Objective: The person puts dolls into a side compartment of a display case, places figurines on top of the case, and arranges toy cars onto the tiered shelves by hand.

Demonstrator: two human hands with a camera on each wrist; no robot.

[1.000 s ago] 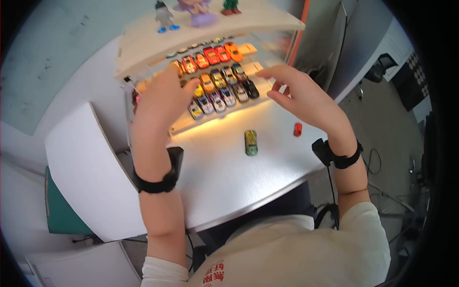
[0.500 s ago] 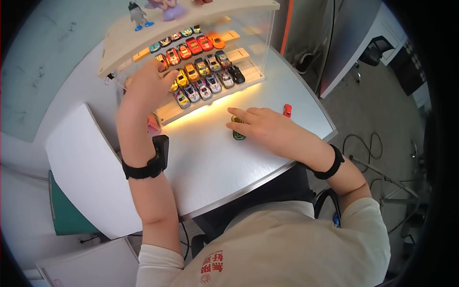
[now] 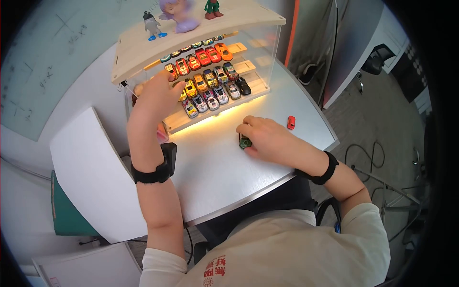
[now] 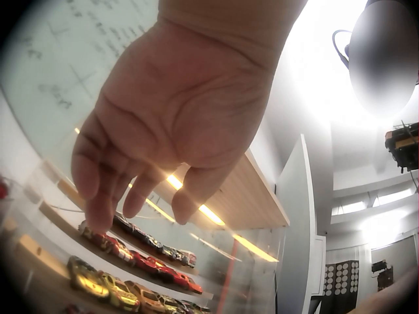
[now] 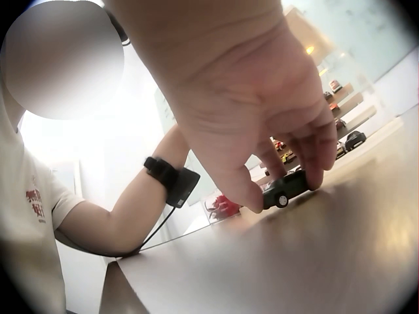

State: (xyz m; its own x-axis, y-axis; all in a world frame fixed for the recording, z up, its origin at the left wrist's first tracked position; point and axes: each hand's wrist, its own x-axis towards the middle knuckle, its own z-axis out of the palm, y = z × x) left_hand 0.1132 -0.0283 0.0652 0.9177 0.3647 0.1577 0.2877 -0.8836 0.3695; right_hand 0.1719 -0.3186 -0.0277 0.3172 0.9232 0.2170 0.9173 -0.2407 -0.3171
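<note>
The right hand (image 3: 267, 138) grips a small green toy car (image 3: 245, 142) on the silver table, thumb at one end and fingers at the other in the right wrist view, where the car (image 5: 287, 188) looks dark. The left hand (image 3: 155, 98) is raised at the left part of a lit display case, its fingers apart and bent slightly, by the rows of toy cars (image 3: 199, 82). In the left wrist view the left hand (image 4: 177, 111) holds nothing; whether its fingertips touch a car cannot be told.
A small red car (image 3: 291, 122) lies on the table (image 3: 210, 182) right of the right hand. Figurines, one with purple hair (image 3: 179, 16), stand on the wooden case top (image 3: 138, 48). A white curved panel (image 3: 95, 177) is at the left. A pinkish-red object (image 3: 162, 134) sits beside the case.
The right hand has come down from beside the case onto the green car, and its fingers have closed around it. The left hand stays by the case's left part.
</note>
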